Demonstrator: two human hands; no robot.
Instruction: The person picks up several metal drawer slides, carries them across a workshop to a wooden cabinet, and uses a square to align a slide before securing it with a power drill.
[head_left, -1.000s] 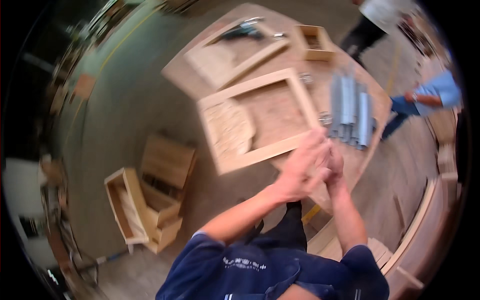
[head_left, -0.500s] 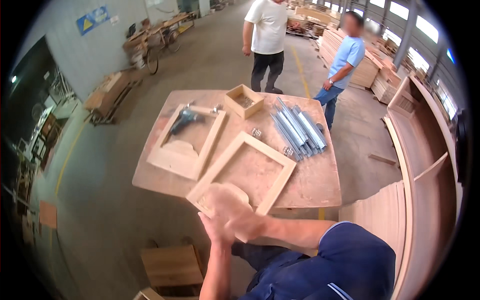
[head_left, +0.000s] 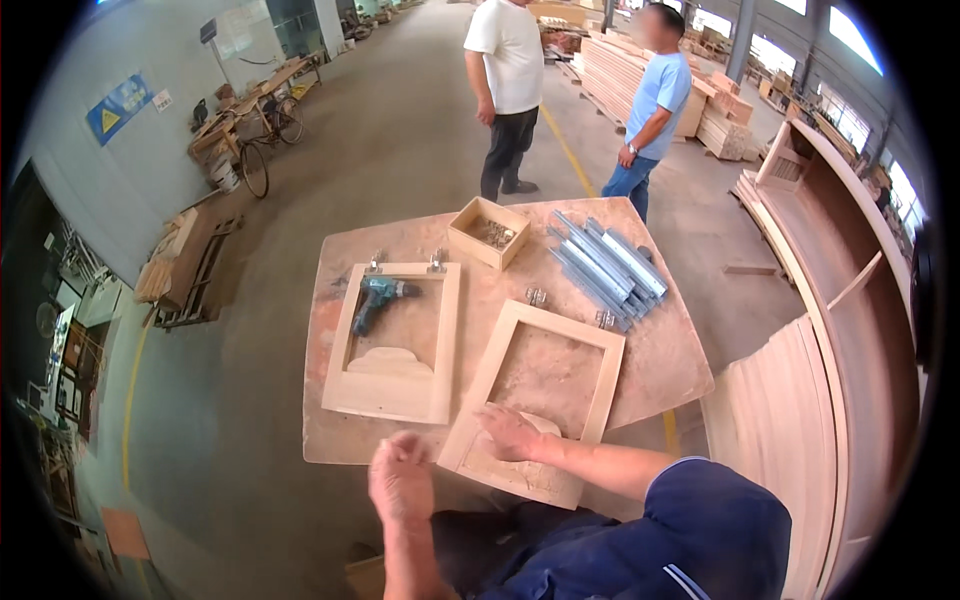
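A light wooden frame (head_left: 606, 372) with a curved lower panel hangs partly over the table's near edge. My right hand (head_left: 508, 434) lies on that panel, fingers stretched out. Just left of the frame, my left hand (head_left: 402, 478) is raised with its fingers curled together; whatever is in them, if anything, is hidden. Metal hinges (head_left: 537, 297) stick out from the frame's far rail. To the left lies a second wooden frame (head_left: 449, 345) of the same shape, also with hinges (head_left: 436, 262). A teal-and-black power drill (head_left: 375, 300) rests inside its opening.
The worktable (head_left: 335, 440) also carries a small wooden box (head_left: 489, 232) of metal hardware and a pile of metal drawer slides (head_left: 610, 268). A tall wooden cabinet (head_left: 850, 330) and stacked boards (head_left: 770, 420) stand at right. Two people (head_left: 508, 70) stand beyond the table.
My hands were together over the near frame's lower panel; now they are apart. The left has moved left, and the right rests on the panel. The view has shifted.
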